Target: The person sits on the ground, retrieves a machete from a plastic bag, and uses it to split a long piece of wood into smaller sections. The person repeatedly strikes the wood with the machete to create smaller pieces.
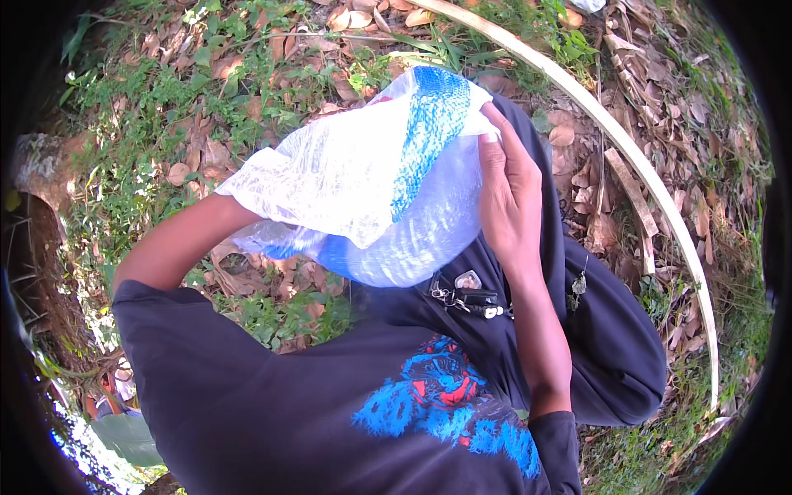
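A white and blue woven plastic sack (338,165) is held up in front of me, bunched and partly see-through. My left forearm (190,231) runs into its left end, and the sack covers my left hand, so its fingers are hidden. At the sack's right edge, my right hand (510,190) grips the plastic with the thumb on the near side. What the sack holds, if anything, cannot be made out.
Dry leaves and green weeds (223,99) cover the ground. A long pale curved strip (610,124) arcs along the right, beside a short flat wooden piece (631,191). Keys (474,301) hang at my dark trousers (610,346). A trunk-like brown shape (45,173) stands far left.
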Tool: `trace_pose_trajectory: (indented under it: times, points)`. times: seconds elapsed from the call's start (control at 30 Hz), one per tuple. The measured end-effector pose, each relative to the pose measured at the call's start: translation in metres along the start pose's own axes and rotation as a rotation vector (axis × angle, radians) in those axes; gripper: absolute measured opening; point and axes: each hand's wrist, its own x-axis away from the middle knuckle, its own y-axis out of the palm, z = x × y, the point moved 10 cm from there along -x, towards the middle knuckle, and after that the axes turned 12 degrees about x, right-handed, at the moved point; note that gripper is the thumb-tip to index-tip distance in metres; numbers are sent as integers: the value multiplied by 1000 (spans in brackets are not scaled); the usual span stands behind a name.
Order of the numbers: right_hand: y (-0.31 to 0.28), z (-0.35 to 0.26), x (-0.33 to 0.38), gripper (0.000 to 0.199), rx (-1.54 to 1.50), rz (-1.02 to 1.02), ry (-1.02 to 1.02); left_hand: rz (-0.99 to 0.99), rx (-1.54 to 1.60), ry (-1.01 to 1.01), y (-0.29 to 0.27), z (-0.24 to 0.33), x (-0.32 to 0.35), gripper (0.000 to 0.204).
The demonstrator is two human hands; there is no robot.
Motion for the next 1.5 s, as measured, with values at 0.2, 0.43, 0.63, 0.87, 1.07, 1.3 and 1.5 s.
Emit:
trace_pose_trajectory:
  times: [0.2,0.43,0.63,0.87,1.07,1.3,1.5]
  points:
    - [1,12,20,48,-151,-73,33,-41,-966,157,29,22,-53,65]
    - [-23,40,32,51,-346,171,-44,171,-917,570,38,32,-41,65]
    - [-4,29,44,47,-228,-81,-39,105,-793,452,40,17,-39,65]
    - [-6,9,50,36,135,-72,-117,127,-728,369,42,2,-32,65]
    - [11,-97,119,38,333,-18,-909,-39,-629,352,86,-11,-39,65]
    - [73,5,89,41,808,-535,-433,-108,-364,113,53,-41,-36,64]
    - [53,16,96,30,978,-550,-85,-330,-172,-183,66,-93,-19,64]
